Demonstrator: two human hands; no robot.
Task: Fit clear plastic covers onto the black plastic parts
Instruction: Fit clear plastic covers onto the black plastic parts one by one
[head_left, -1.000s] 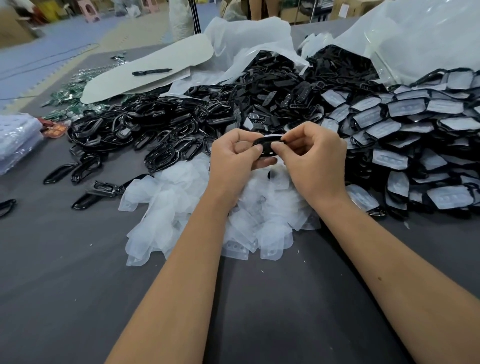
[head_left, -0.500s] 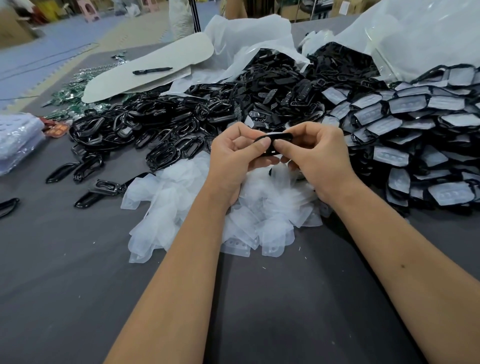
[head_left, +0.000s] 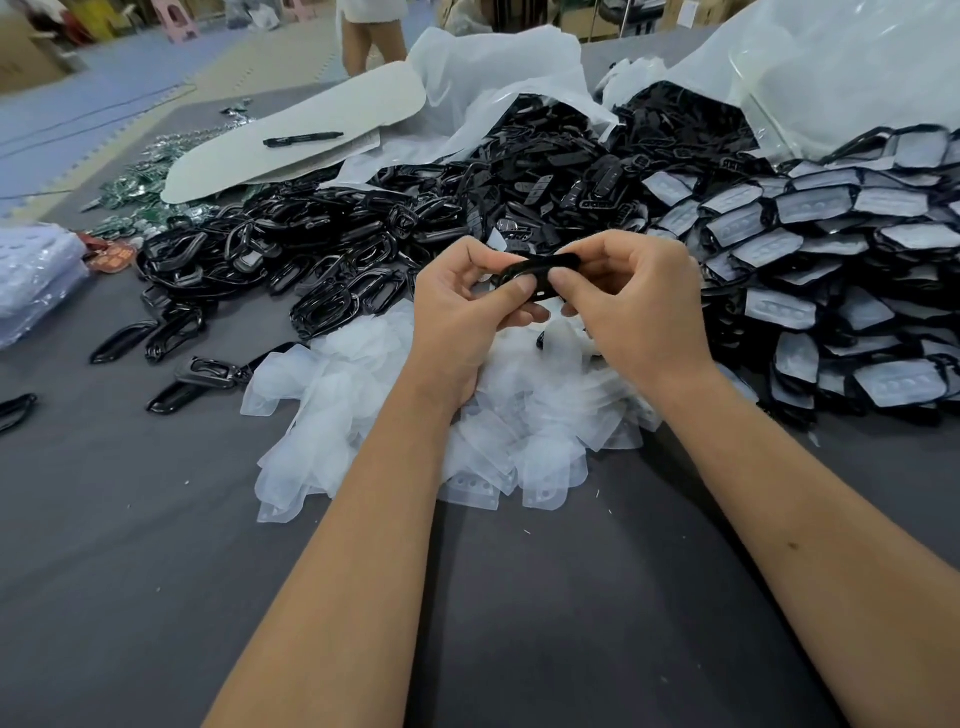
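Both hands hold one black plastic part (head_left: 537, 270) above the table. My left hand (head_left: 467, 306) pinches its left end with the thumb on top. My right hand (head_left: 636, 306) grips its right end, fingers curled round it. Whether a clear cover sits on the part is hidden by my fingers. A heap of clear plastic covers (head_left: 395, 410) lies directly under the hands. Bare black parts (head_left: 291, 260) are piled behind and to the left. Black parts with covers fitted (head_left: 831, 275) are stacked in rows on the right.
The grey table (head_left: 130, 545) stretches toward me. Loose black parts (head_left: 171, 338) lie at the left. A white sheet with a black pen (head_left: 304, 139) is at the back. Plastic bags (head_left: 831, 62) rise behind the piles. A person's legs (head_left: 371, 36) stand beyond the table.
Both hands stayed on the same black part and shifted slightly up; my fingers worked along its edge. The piles have not moved.
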